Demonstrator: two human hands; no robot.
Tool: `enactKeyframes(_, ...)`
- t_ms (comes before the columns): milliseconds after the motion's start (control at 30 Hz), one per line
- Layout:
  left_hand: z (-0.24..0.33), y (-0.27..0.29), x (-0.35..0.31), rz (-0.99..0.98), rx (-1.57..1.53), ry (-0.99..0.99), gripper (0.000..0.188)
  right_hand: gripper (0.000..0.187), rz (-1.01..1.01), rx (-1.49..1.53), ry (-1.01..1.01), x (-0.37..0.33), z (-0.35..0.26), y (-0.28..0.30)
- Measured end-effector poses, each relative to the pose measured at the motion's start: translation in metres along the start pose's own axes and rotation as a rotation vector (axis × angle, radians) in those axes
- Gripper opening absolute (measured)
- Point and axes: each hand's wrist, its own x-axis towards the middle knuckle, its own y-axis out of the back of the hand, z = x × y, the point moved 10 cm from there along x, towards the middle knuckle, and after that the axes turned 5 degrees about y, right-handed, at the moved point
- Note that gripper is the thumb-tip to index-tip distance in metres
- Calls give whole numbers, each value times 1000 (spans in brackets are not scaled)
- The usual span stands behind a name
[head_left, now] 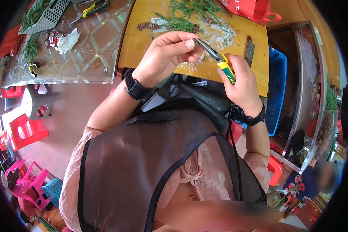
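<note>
My right hand (242, 83) is wrapped round the yellow and green handles of a pair of long-nose pliers (209, 49). Above the near part of the yellow table (137, 56), the plier tips meet the fingers of my left hand (168, 50). Those fingers are pinched together at the tips; whatever they hold is too small to make out. Beyond my hands lie green artificial pine sprigs (181, 24) and brown pine cones (147, 26). White flakes (220, 34) are scattered around them.
A red bag (245, 9) sits at the table's far right, and a blue crate (277, 92) stands beside that edge. On the glass-topped table (85, 58) at left are a grey basket (52, 17), more pliers (92, 8) and crumpled white paper (68, 41). Another person (303, 185) is at lower right.
</note>
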Motion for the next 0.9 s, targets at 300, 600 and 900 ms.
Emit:
enactKeyframes(300,-8,-3,3,-88,-273,111,20,36,-27,65,-6,1,-3,-3)
enactKeyframes(600,-13,-4,2,-59,-191,96,20,33,17,82,-39,-4,2,-3)
enactKeyframes(900,-12,3,4,-35,-248,38,18,33,16,29,-19,-3,1,8)
